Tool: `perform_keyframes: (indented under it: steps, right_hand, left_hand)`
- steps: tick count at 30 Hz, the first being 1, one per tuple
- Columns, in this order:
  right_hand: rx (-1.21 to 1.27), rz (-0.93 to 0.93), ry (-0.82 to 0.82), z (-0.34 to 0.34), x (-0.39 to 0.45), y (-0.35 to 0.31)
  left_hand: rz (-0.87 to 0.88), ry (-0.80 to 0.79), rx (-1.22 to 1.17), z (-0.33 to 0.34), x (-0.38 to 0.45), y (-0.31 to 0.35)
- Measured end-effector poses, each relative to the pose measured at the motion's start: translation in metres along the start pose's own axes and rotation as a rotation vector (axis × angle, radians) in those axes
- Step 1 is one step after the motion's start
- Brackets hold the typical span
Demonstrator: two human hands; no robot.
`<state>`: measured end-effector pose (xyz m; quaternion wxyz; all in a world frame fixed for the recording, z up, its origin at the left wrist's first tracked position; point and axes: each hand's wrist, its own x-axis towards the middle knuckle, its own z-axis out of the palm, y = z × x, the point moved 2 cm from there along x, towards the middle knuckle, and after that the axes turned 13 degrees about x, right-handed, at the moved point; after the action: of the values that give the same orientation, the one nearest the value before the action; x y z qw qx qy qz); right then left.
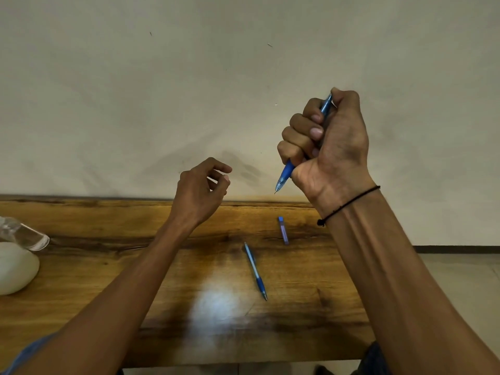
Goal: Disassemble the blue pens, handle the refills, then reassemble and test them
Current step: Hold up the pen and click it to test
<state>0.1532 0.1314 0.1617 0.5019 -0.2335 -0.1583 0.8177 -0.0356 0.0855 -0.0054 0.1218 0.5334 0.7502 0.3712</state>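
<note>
My right hand (328, 147) is raised above the table's far edge, fisted around a blue pen (284, 176). The pen's tip points down and left, and my thumb rests on its top end. My left hand (201, 190) hovers lower and to the left with its fingers loosely curled and nothing in it. A second blue pen (255, 270) lies on the wooden table (108, 280), tip toward me. A small blue refill case (283, 230) lies beyond it, near the far edge.
A white rounded object (16, 266) and a clear glass or bottle (25, 234) sit at the table's left edge. A plain wall stands right behind the table. Tiled floor (460, 280) shows to the right of the table.
</note>
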Motion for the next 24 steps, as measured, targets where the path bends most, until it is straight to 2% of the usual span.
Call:
perform_keyframes:
  steps: [24]
  right_hand:
    - [0.016, -0.009, 0.011, -0.0043, 0.0033, 0.001]
  left_hand:
    - [0.003, 0.001, 0.016, 0.0016, -0.0011, -0.0029]
